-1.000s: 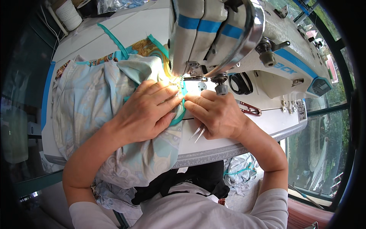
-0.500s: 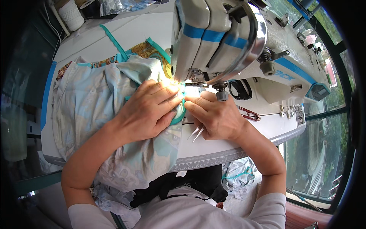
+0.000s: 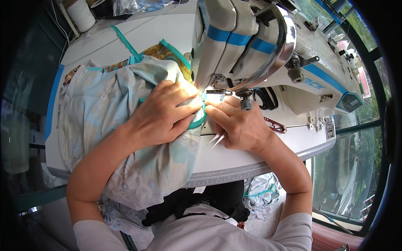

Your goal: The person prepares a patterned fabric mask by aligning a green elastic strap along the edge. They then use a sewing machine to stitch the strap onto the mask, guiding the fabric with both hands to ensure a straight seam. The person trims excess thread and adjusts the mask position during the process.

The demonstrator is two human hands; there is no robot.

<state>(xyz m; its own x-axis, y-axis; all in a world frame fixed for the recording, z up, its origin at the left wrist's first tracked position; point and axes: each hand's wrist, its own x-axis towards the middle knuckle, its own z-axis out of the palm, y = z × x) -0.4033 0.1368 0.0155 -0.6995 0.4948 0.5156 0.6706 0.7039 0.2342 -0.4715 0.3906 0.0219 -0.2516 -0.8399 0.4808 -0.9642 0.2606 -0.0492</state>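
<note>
Pale blue and grey patterned fabric (image 3: 98, 113) with teal binding (image 3: 197, 121) lies gathered under the sewing machine (image 3: 226, 50). Over its right edge my left hand (image 3: 161, 117) bears down, fingers close together and holding the fabric beside the lit needle area. My right hand (image 3: 243, 125) is closed around tweezers (image 3: 217, 139), whose pointed ends stick out below the palm. The thumb and forefinger of that hand meet the binding just right of the needle area. Glare and my fingers hide the needle point and the stitching spot.
Behind the fabric lie a gold patterned piece (image 3: 167, 56) and a loose teal strip (image 3: 125, 44). Thread snips (image 3: 275, 125) rest right of my right hand. A white thread cone (image 3: 81, 16) stands far left. A ruler strip (image 3: 234, 173) edges the table; more fabric (image 3: 261, 194) hangs below.
The view has shifted slightly. Both hands stay close to the needle area with the fabric and tweezers, and my left hand's fingers have moved a little.
</note>
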